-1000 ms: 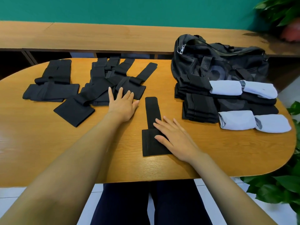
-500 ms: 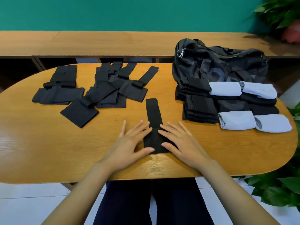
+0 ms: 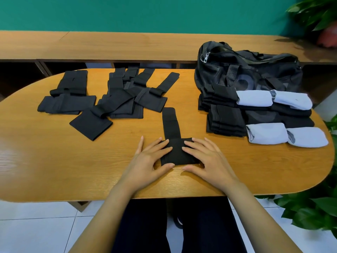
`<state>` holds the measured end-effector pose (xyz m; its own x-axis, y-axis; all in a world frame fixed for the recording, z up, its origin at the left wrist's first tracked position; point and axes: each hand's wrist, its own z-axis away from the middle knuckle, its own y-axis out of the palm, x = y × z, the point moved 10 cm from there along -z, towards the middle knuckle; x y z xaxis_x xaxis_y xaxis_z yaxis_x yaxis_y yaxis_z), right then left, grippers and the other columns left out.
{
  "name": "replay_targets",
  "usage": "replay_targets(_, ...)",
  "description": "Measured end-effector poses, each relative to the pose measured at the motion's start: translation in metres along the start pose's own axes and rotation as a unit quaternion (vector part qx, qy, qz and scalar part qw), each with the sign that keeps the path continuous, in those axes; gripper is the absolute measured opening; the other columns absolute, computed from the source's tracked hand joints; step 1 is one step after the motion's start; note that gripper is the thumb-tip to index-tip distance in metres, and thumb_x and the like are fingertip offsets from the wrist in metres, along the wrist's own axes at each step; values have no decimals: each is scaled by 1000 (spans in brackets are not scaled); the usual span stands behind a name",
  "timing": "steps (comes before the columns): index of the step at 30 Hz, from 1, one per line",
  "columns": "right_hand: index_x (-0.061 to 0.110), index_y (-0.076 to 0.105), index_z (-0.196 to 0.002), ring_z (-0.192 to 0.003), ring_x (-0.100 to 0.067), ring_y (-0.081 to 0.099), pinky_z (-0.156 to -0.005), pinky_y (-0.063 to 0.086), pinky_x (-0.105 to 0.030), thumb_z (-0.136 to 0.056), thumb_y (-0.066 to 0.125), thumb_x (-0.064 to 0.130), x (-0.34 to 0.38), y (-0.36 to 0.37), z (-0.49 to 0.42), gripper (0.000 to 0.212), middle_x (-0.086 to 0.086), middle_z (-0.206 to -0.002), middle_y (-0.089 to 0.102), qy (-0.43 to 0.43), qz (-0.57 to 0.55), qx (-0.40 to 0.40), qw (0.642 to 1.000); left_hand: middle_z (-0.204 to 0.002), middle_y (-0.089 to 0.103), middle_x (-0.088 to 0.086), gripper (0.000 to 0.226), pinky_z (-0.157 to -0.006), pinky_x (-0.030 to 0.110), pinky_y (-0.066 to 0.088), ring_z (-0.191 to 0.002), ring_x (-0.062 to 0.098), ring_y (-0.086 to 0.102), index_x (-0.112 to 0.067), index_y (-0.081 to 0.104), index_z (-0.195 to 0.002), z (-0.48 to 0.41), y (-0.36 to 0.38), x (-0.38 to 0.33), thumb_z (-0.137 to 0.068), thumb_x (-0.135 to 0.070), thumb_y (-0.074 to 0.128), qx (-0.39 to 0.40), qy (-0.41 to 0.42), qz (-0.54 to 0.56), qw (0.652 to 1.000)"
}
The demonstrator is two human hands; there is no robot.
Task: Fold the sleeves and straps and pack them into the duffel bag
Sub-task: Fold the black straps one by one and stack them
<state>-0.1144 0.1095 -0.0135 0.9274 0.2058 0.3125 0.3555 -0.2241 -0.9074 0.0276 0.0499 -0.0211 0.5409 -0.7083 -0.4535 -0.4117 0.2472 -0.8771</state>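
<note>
as left hand (image 3: 147,161), right hand (image 3: 209,159) press it — matte black strap (image 3: 170,123) lies t-shaped

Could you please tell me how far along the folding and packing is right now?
Done: folded black stacks and four rolled pale sleeves lie before the duffel bag, none visibly packed. In hand: left hand and right hand press one black strap flat. Left: the loose black pile, then packing.
</note>
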Motion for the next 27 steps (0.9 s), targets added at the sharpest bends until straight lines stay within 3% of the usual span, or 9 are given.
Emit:
replay_targets(7, 29, 56, -136, -140, -6, 33, -120, 18, -39, -88, 42, 70, 2, 1, 0, 65, 12, -143, 51, -10, 18, -10, 1000, -153, 34, -17, 62, -120, 33, -16, -143, -9, 14, -34, 48, -140, 0, -2, 0, -91, -67, 30, -12, -2, 12, 1000)
replay_targets(14, 26, 67, -125, -128, -7, 48, -116, 29, -44, -92, 40, 60, 2, -6, 0, 54, 11, -131, 62, -10, 14, -50, 999, -144, 49, -13, 70, -121, 32, -10, -137, -10, 26, -30, 59, -132, 5, -11, -3, -91, -73, 22, -66, 23, 14, 997)
replay_targets(20, 21, 74, -109, -109, -7, 59, -111, 34, -44, -95, 46, 51, 9, -17, 3, 43, 8, -111, 72, -35, 23, -106, 993, -123, 68, -5, 52, -120, 44, 13, -122, 7, 57, -22, 70, -116, 14, -19, -18, -98, -55, 35, -115, 75, -65, 988)
replay_targets(27, 22, 77, -92, -92, -6, 62, -110, 35, -43, -96, 48, 50, 17, -33, 5, 40, 11, -90, 73, -44, 7, -166, 985, -110, 71, -12, 35, -117, 58, 15, -109, 4, 63, -26, 71, -112, 26, -25, -28, -98, -45, 44, -160, 61, -60, 983)
